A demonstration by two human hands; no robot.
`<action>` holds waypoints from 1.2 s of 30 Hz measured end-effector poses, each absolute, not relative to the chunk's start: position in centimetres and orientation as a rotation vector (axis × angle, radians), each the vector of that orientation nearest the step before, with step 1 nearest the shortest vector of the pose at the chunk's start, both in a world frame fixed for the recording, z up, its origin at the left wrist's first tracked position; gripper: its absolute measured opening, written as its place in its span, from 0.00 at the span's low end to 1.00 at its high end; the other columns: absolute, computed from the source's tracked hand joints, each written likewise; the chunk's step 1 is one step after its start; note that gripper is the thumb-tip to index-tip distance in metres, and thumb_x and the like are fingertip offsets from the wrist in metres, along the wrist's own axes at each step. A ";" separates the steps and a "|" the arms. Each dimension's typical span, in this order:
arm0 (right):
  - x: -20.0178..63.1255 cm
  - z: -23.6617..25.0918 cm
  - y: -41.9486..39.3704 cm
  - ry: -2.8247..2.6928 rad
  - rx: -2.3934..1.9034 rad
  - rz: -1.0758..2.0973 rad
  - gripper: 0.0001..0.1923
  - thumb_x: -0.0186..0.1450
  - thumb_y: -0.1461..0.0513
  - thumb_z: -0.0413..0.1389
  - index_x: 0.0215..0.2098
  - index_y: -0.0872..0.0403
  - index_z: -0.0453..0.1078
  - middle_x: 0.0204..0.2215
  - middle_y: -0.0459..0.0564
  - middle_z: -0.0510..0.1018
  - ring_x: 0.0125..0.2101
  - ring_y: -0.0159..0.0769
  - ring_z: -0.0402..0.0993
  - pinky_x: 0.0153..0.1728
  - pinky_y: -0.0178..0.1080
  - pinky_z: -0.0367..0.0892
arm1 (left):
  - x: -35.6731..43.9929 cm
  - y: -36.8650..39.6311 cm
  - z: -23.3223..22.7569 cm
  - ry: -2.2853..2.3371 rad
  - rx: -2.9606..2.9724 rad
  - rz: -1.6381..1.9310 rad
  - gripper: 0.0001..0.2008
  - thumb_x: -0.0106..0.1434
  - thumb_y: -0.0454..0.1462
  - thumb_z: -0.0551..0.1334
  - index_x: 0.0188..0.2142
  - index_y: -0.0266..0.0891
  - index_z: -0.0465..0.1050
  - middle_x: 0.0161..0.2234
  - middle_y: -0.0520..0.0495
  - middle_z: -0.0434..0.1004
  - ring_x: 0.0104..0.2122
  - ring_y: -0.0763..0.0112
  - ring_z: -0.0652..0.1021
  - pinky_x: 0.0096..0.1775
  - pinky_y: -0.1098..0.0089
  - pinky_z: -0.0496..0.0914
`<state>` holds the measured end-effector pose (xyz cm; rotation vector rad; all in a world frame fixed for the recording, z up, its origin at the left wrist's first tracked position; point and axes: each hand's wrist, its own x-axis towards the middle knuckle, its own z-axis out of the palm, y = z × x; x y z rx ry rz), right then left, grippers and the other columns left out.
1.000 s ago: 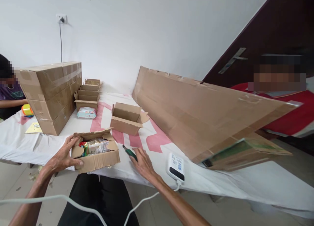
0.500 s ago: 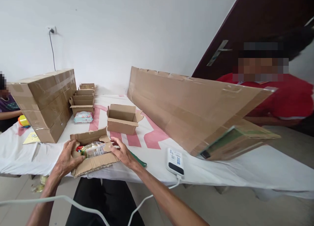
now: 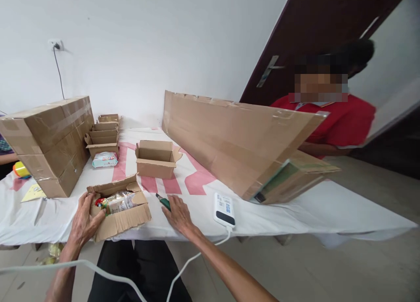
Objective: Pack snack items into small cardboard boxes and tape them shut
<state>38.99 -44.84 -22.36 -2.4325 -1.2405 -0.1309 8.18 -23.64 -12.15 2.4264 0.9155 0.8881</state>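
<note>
At the near table edge sits an open cardboard box [image 3: 131,216], its flaps ragged and spread. Clear and colourful plastic packets [image 3: 120,202] lie inside it. My left hand [image 3: 85,219] grips the box's left end, thumb over the near side. To the right of the box, my right hand [image 3: 179,214] is palm down on a green utility knife [image 3: 164,201], fingers closed over its handle. The knife's grey tip pokes out toward the box, while its rear is hidden under my hand.
Beyond stands an open small carton [image 3: 155,168]. Stacked taped boxes [image 3: 59,146] rise at left, near a wipes pack [image 3: 105,159] and more open cartons [image 3: 103,138]. A large cardboard panel [image 3: 226,140] and a cabled white device [image 3: 225,209] are at right; a person in red [image 3: 348,122] sits behind.
My right hand has left the box's right end and come down on the utility knife beside it. My left hand stays on the box. The view has shifted slightly right.
</note>
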 end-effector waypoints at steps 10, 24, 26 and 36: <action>39.0 -23.3 -44.8 -1.272 -2.424 -0.251 0.16 0.74 0.60 0.56 0.59 0.53 0.69 0.56 0.58 0.77 0.55 0.49 0.70 0.55 0.47 0.63 | 8.4 -22.1 -12.2 0.915 2.464 0.950 0.31 0.61 0.51 0.62 0.60 0.39 0.71 0.63 0.35 0.70 0.62 0.44 0.73 0.66 0.48 0.69; 39.6 -22.3 -43.4 -1.207 -2.380 -0.314 0.12 0.72 0.58 0.59 0.53 0.52 0.70 0.51 0.55 0.78 0.51 0.48 0.70 0.52 0.47 0.61 | 8.9 -19.2 -11.4 0.985 2.464 0.958 0.36 0.53 0.61 0.60 0.54 0.40 0.74 0.57 0.34 0.75 0.62 0.39 0.73 0.65 0.46 0.69; 39.7 -22.2 -43.4 -1.205 -2.383 -0.325 0.13 0.72 0.58 0.60 0.53 0.52 0.71 0.51 0.55 0.78 0.51 0.48 0.70 0.52 0.47 0.62 | 9.0 -18.9 -11.4 0.977 2.455 0.972 0.36 0.52 0.61 0.60 0.52 0.41 0.74 0.56 0.34 0.76 0.61 0.38 0.74 0.64 0.45 0.69; 39.5 -23.2 -43.2 -1.236 -2.416 -0.374 0.12 0.72 0.58 0.60 0.52 0.51 0.69 0.50 0.53 0.77 0.51 0.47 0.70 0.52 0.47 0.63 | 8.7 -18.6 -12.6 0.955 2.468 0.945 0.37 0.55 0.62 0.59 0.55 0.39 0.74 0.60 0.30 0.73 0.63 0.36 0.73 0.65 0.41 0.68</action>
